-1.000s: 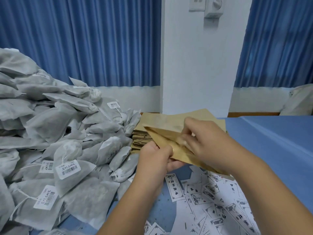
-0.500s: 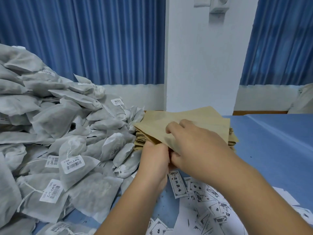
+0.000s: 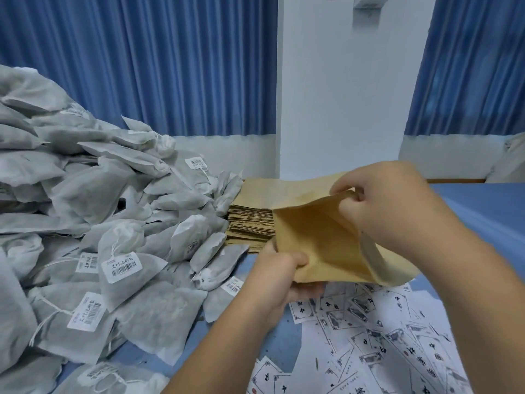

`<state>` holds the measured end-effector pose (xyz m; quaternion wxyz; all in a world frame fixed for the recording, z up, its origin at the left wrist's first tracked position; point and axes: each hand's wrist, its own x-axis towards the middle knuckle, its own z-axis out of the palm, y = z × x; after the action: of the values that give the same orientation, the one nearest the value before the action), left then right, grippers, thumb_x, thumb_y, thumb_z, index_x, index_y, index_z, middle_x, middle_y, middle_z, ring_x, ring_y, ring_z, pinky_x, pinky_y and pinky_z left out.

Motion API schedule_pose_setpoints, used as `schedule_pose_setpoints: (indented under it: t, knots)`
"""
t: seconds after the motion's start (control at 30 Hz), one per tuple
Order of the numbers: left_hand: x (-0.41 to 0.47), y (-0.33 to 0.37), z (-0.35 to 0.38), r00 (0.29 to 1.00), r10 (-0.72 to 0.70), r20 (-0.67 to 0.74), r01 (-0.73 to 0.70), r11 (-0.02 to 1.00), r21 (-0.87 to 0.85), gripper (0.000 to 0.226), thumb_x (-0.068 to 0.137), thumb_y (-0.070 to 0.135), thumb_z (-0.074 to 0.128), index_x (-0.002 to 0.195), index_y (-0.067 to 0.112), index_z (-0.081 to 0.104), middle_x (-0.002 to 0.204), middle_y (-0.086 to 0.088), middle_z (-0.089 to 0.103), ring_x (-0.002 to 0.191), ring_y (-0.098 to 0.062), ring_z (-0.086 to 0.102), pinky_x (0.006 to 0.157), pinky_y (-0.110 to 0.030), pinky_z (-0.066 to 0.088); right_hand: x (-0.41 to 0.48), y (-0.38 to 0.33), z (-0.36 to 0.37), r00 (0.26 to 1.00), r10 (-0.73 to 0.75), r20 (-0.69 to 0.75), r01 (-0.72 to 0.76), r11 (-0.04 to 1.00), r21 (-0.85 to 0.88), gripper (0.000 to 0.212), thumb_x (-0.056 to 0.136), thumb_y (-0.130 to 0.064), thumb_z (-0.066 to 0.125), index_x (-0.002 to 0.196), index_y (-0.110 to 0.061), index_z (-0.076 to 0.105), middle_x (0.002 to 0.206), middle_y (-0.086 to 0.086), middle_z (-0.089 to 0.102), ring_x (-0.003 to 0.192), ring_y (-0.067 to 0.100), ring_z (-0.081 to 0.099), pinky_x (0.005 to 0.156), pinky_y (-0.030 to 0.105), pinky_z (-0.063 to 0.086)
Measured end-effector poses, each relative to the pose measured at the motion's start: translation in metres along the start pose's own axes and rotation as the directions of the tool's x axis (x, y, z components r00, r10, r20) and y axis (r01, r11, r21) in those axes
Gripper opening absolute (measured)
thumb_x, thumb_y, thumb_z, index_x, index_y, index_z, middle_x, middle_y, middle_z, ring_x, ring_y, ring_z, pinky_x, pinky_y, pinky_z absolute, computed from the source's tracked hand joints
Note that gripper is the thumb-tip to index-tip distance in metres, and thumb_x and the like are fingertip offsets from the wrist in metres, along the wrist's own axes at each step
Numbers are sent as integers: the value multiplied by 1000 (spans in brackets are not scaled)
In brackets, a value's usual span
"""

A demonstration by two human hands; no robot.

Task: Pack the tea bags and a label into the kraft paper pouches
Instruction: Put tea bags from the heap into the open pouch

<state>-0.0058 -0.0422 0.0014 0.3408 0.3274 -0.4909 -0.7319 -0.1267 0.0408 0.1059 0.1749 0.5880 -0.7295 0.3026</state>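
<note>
Step in hand looked like opening one pouch (image 3: 321, 245) for loading. Both grips were clamped on it: left hand (image 3: 279, 275) pinched the near lip low, and right hand (image 3: 389, 203) pinched the far lip up top with fingers curled over the edge. Wrists were spread, so the mouth gaped toward the tea bags (image 3: 113, 223). Pouch sat off the table (image 3: 483, 217), just in front of the stack (image 3: 251, 228) and above the labels (image 3: 383, 336). To do it well: pull the lips apart evenly, pop the sides fully, then hold one-handed so the other can fetch bags. Go easy, paper tears.
</note>
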Motion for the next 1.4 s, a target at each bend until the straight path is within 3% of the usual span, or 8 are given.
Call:
schedule_pose_setpoints:
  t: [0.23,0.33,0.4,0.5,0.87,1.07,1.17,1.4]
  knots:
    - [-20,28,-7,971,40,234,-143,885,443,65,66,79,55,109,30,56,112,3,65,80,-14,73,59,-24,54,-1,-4,10,994,-103,37,105,994,-35,33,79,-10,55,101,-26,74,56,-16,40,69,13,43,59,26,30]
    - [-15,39,-34,905,424,36,-242,443,863,68,59,88,42,93,33,62,99,12,66,86,-3,64,72,-28,52,-1,-1,9,996,-81,45,81,997,-9,35,80,-9,53,103,-28,73,59,-16,44,69,13,46,57,25,32]
    - [-8,37,-53,756,651,-63,10,85,996,65,74,78,49,110,26,62,109,4,61,102,-14,57,85,-34,48,0,1,7,997,-61,52,61,998,16,36,82,-9,52,104,-27,73,61,-15,46,63,10,46,54,23,34]
    - [3,18,-72,820,539,-194,336,-178,925,56,87,57,55,132,24,44,132,-7,42,120,-26,45,97,-41,40,-1,4,3,997,-58,51,55,997,51,34,82,-9,53,104,-26,73,59,-15,44,58,5,42,51,19,33]
    - [11,20,-91,882,421,-212,271,-85,959,52,91,32,52,142,30,40,131,-10,40,117,-30,47,89,-39,46,0,11,12,994,-68,90,56,991,123,34,79,-13,53,98,-32,73,56,-15,44,62,6,49,50,23,34]
    - [-42,76,-72,872,466,154,-224,99,970,28,74,31,62,101,36,68,90,14,66,83,-2,59,67,-20,46,3,15,18,994,-37,98,26,994,104,31,79,-20,53,97,-36,71,59,-13,45,65,8,49,51,24,34]
    - [-75,100,-52,769,558,312,-477,176,861,31,66,33,63,94,45,67,94,25,66,90,8,59,69,-6,41,3,15,18,993,-25,116,8,989,145,27,78,-22,54,94,-37,71,58,-11,48,65,12,51,53,27,39]
    - [-74,91,-14,506,701,502,-707,4,707,39,66,9,67,100,28,69,101,13,63,101,-7,59,84,-11,40,5,19,15,994,-7,110,-14,982,187,17,80,-18,50,66,-22,58,70,-3,59,70,21,57,61,38,49]
